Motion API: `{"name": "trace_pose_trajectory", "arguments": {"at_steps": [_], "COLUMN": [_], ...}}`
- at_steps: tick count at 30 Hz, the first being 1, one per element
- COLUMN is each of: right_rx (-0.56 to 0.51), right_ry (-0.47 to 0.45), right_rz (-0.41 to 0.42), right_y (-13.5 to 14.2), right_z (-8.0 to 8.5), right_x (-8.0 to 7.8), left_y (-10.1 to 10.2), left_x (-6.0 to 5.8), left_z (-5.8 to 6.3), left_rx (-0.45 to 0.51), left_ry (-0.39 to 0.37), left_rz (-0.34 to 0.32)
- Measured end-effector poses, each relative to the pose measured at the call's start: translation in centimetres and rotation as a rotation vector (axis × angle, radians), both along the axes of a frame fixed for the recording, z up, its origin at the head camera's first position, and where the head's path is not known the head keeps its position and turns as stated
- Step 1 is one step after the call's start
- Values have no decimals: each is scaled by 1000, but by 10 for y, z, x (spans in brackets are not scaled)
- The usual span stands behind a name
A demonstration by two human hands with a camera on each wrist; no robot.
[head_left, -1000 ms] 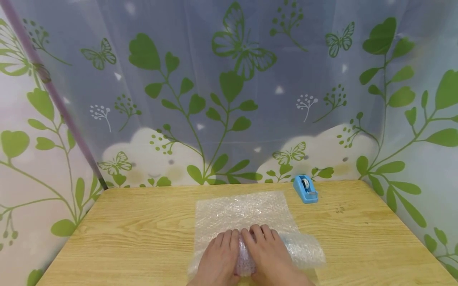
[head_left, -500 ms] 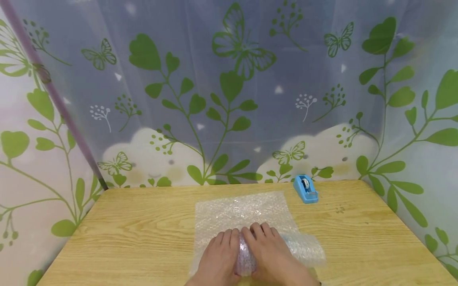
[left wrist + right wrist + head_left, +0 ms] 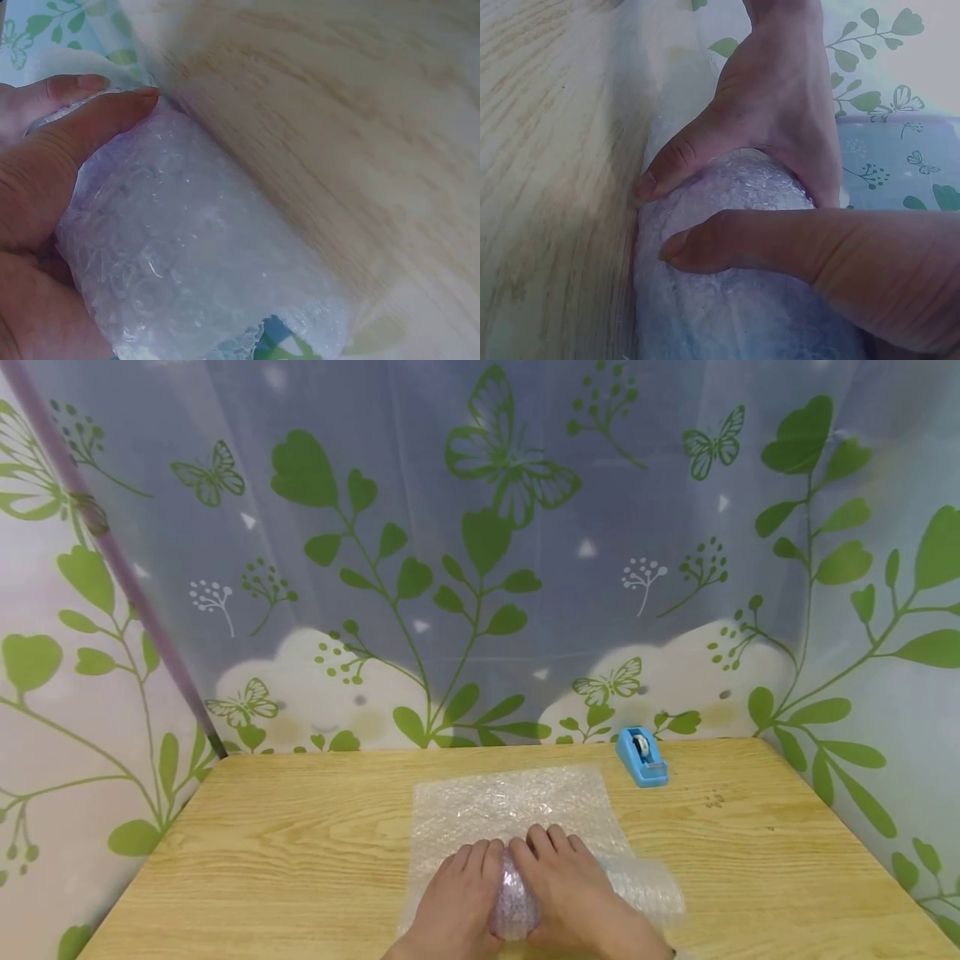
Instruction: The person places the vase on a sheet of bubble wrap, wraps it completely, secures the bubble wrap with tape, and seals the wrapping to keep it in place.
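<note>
Both hands clamped on a bubble-wrapped bundle at the near edge of the table.

From my remote station, left to right: the left hand (image 3: 457,902) lies over the left part of the bubble-wrap roll (image 3: 513,906), fingers curled over its top and thumb tucked against its side, gripping it. The roll rests on the wooden table (image 3: 285,835), near its front edge and about mid-width, on the near end of a bubble wrap sheet (image 3: 510,802) that lies flat on the table beyond the fingertips. The right hand (image 3: 573,893) sits just beside the left, touching it, fingers curled over the roll and thumb pressed into its side, also gripping. The roll's free end sticks out to the right of this hand. What is inside the roll I cannot tell. A blue tape dispenser (image 3: 642,757) stands well apart at the far right, near the leaf-and-butterfly curtain (image 3: 480,543).
</note>
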State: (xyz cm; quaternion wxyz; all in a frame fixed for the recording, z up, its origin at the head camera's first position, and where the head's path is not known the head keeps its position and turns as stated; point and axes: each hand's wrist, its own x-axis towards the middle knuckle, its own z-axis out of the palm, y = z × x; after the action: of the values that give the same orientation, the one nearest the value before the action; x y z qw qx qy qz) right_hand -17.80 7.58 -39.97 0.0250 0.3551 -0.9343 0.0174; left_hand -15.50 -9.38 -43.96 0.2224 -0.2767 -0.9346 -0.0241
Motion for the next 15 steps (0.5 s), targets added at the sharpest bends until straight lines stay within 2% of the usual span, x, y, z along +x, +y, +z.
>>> {"name": "trace_pose_trajectory", "arguments": {"at_steps": [4, 15], "right_rx": [-4, 35], "right_ry": [9, 41], "right_rz": [-8, -14], "right_y": [0, 0], "right_z": [-1, -2], "right_x": [2, 9], "left_y": [0, 1], "left_x": [0, 6], "left_z": [-1, -4], "left_rx": [7, 21], "left_ry": [1, 25], "left_rz": [-17, -14]}}
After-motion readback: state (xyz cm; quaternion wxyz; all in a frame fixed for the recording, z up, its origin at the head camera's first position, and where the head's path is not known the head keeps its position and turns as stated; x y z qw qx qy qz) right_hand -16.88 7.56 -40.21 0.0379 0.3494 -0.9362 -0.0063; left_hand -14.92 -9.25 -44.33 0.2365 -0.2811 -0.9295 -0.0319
